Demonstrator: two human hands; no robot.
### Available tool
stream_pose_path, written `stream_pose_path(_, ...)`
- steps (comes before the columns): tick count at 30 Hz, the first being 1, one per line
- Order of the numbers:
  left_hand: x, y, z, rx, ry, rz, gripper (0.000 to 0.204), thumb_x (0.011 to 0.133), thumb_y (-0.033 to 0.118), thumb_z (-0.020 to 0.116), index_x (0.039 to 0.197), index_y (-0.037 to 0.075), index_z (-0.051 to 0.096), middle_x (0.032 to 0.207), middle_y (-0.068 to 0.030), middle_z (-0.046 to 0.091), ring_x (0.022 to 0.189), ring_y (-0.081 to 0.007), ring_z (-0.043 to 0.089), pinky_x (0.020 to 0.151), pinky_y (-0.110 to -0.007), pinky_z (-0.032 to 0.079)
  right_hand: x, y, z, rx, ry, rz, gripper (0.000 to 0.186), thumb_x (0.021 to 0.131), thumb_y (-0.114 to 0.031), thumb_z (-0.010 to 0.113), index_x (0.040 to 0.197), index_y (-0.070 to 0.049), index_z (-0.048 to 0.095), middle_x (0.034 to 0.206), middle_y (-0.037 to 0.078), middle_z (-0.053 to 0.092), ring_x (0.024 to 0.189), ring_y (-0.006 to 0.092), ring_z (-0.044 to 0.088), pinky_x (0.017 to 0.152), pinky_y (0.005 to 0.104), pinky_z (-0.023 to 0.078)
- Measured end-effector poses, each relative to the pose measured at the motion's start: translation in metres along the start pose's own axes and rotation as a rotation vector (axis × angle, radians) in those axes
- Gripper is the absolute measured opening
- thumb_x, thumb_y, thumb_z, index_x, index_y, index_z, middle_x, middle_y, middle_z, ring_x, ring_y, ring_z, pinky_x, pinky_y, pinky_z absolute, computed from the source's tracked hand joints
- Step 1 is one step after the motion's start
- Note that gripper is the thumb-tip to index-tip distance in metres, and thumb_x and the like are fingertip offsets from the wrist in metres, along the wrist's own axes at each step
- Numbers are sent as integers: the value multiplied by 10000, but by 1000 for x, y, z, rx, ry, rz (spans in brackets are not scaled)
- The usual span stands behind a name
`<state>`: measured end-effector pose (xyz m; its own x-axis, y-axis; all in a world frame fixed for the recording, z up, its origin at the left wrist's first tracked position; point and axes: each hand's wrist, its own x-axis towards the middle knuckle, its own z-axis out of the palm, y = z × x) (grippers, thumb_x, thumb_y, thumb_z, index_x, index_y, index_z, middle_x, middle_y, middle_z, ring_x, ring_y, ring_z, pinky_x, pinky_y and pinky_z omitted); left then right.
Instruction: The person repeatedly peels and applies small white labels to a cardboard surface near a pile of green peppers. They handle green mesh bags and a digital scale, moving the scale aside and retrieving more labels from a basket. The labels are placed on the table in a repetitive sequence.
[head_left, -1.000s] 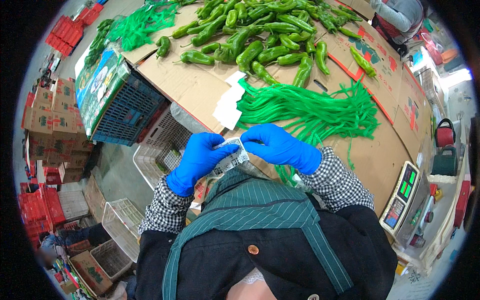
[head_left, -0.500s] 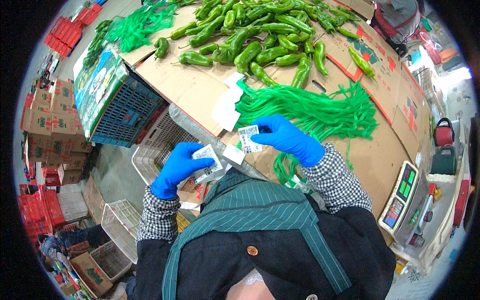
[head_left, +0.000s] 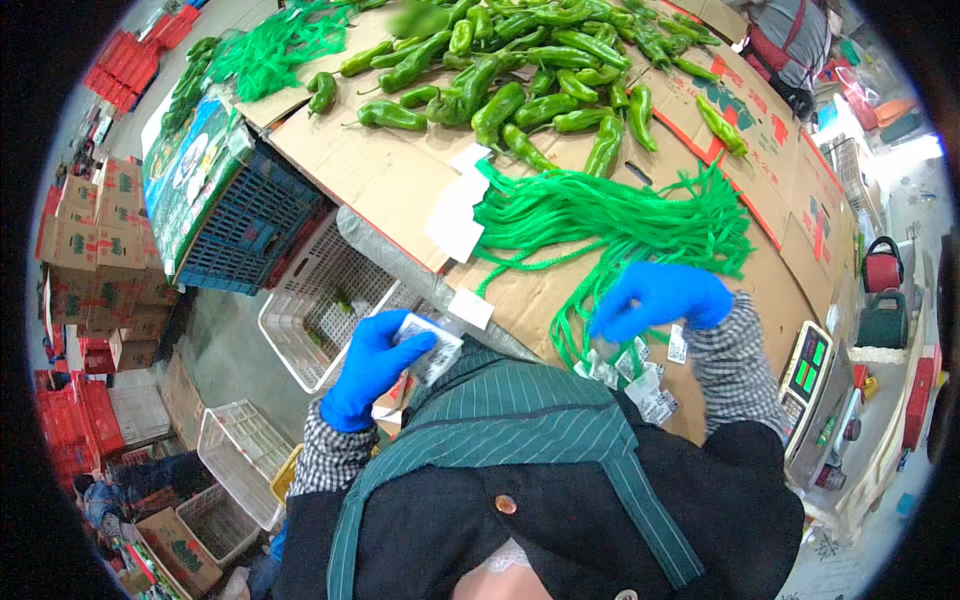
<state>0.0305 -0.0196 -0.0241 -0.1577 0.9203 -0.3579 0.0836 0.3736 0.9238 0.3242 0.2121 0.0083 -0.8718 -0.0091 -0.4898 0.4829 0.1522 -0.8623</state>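
My left hand point(head_left: 370, 365), in a blue glove, is closed on white printed labels point(head_left: 436, 357) at my apron's top edge. My right hand point(head_left: 650, 305), also gloved, is bent downward with fingers curled over green mesh sleeves point(head_left: 640, 215); what is between its fingertips is unclear. Below it lie several small printed labels point(head_left: 655, 400) among the strands. Blank white papers point(head_left: 460, 220) rest left of the mesh bundle, on cardboard point(head_left: 350, 170). A pile of green peppers point(head_left: 500, 110) lies beyond.
A blue crate point(head_left: 230, 230) and white baskets point(head_left: 310, 335) stand at left, with stacked cartons point(head_left: 95, 240) behind. A scale point(head_left: 808, 375) is at right. Another person point(head_left: 780, 35) is at top right, another point(head_left: 150, 480) at lower left.
My hands came apart, each with labels. My right hand then moved right and down to the labels by the mesh; the label it held no longer shows in its fingers.
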Motion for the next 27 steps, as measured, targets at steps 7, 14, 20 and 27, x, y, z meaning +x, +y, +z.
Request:
stream_pose_path(7, -7, -16, 28, 59, -194, 92, 196, 841, 135, 636, 972, -11, 624, 876, -109, 648, 797, -128, 586, 694, -288, 479, 29, 11, 25, 232, 531, -95, 241, 838, -200, 651, 999, -20, 661, 855, 67, 670, 771, 123, 621, 688, 257, 503)
stream_pose_path(14, 18, -35, -40, 283, 180, 116, 182, 811, 107, 651, 901, -47, 614, 817, -103, 645, 752, -134, 599, 654, -293, 487, 95, 59, 81, -655, 716, -426, 289, 793, -371, 588, 819, -86, 627, 786, 136, 609, 734, 340, 575, 622, 442, 444)
stream_pose_path(20, 71, -18, -111, 388, 250, 223, 168, 789, 68, 630, 905, -53, 627, 786, -78, 647, 744, -128, 598, 659, -293, 494, 40, 105, 84, -813, 589, -272, 271, 791, -349, 545, 714, -90, 574, 679, 134, 588, 627, 341, 564, 551, 460, 428)
stream_pose_path(27, 196, -23, -113, 106, -48, 166, 142, 814, 140, 644, 866, 8, 645, 790, -8, 641, 692, -95, 580, 624, -255, 472, 11, 106, 89, -813, 588, -55, 251, 785, -329, 525, 736, -87, 573, 652, 138, 589, 584, 331, 574, 520, 457, 428)
